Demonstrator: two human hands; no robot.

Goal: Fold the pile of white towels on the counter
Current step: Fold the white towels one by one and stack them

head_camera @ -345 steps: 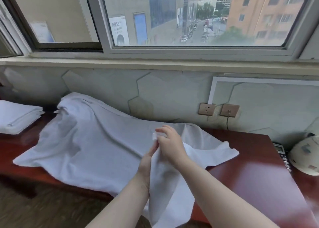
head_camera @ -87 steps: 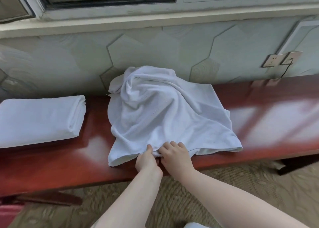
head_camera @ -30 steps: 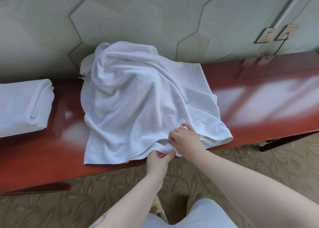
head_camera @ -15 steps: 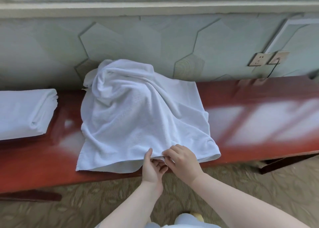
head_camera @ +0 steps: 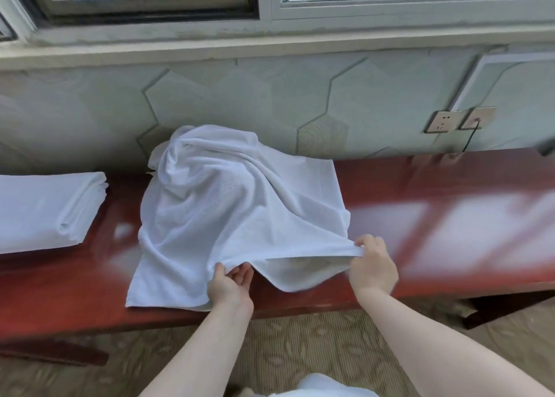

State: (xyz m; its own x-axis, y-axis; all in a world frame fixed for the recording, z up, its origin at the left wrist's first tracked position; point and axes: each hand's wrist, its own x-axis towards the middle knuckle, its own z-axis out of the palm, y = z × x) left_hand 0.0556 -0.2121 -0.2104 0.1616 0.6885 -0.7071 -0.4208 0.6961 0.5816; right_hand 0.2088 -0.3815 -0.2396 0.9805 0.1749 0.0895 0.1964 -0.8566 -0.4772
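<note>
Head view. Red-brown counter (head_camera: 450,192) runs L–R across mid frame, under a window w/ hex-tile wall behind; patterned carpet along the bottom.

Unfolded white towel (head_camera: 240,210) sits centre frame, bunched high at the back against the wall, front part draped to the counter's near edge. Folded towels (head_camera: 45,207) at centre left, well apart from it.

Change: half a sec ago both hands were together at the middle of the front hem. Now they've split. Right hand (head_camera: 372,264) has slid to the lower right, fingers curled round the hem, pulling it taut. Left hand (head_camera: 229,282) stays lower centre, thumb on top of the cloth, fingers under it, pinching the same hem. Hem lifts between them; a lower layer sags beneath.

Meaning, prob.: edge found and being spread, i.e. start of the fold, none made yet.

Room: bare counter right of the towel, wide, good for laying flat. Left gap narrower. Back blocked by the wall. Near edge right at the hands, so cloth could slip off toward the floor.
</note>
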